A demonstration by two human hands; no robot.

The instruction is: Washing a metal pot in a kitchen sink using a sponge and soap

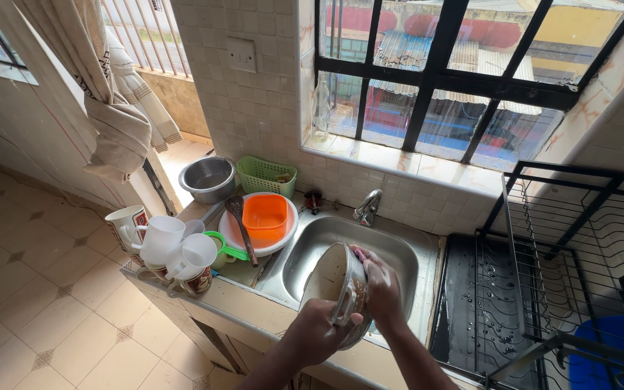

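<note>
Head view: metal pot (332,285) held tipped on its side over the steel sink (391,249), mouth facing left toward the cups (171,249). Left hand (317,334) grips its rim handle; right hand (378,283) clasps the base.

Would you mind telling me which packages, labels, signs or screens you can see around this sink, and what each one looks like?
No packages, signs or screens are in view.
Patterned mug: left end of the counter beside white cups, cream with red printed bands.
Wall switch plate: on the tiled wall above the green basket, square and white.
</note>
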